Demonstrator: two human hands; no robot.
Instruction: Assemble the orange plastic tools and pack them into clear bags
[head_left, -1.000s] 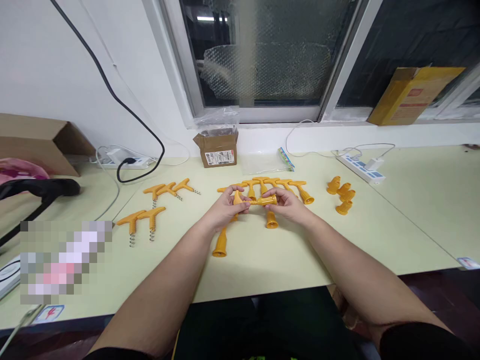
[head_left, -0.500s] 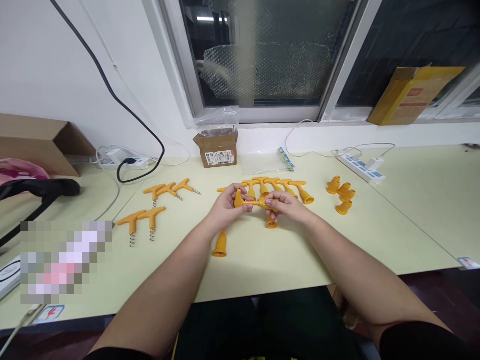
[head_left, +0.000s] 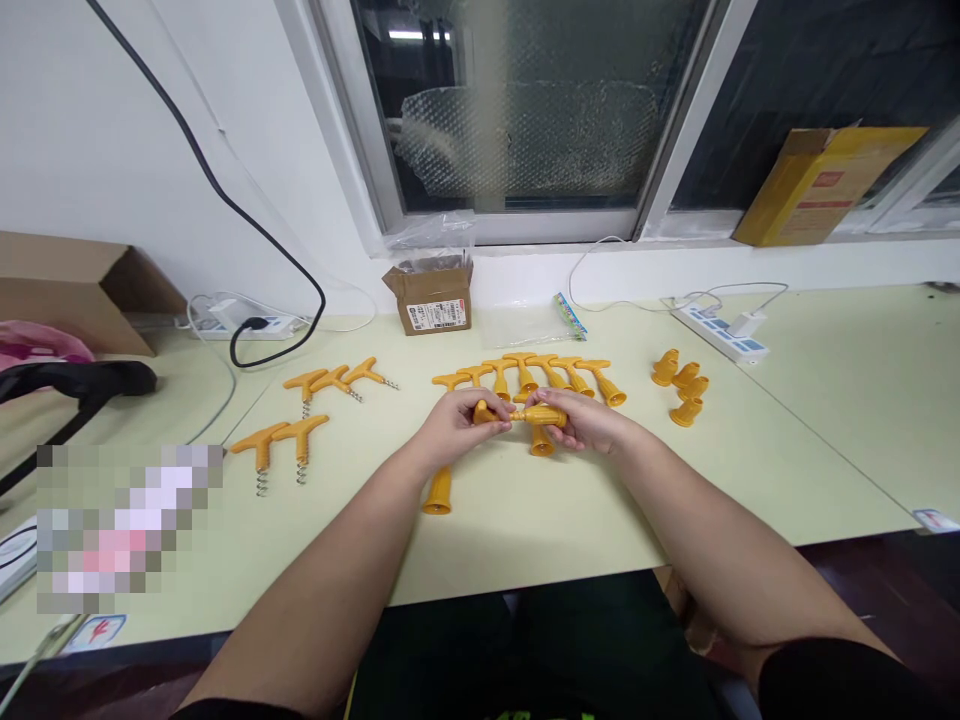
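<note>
Left hand (head_left: 463,425) clamped on a T-handle (head_left: 486,411), right hand (head_left: 589,420) on a yellow bell-shaped sleeve (head_left: 545,416), the two pieces end to end near the worktop's (head_left: 525,540) front edge; handle-and-sleeve row (head_left: 557,376) just beyond.

White wall (head_left: 247,120), grey-framed window (head_left: 525,120) with dark panes, pale yellow-green table (head_left: 840,380)
</note>
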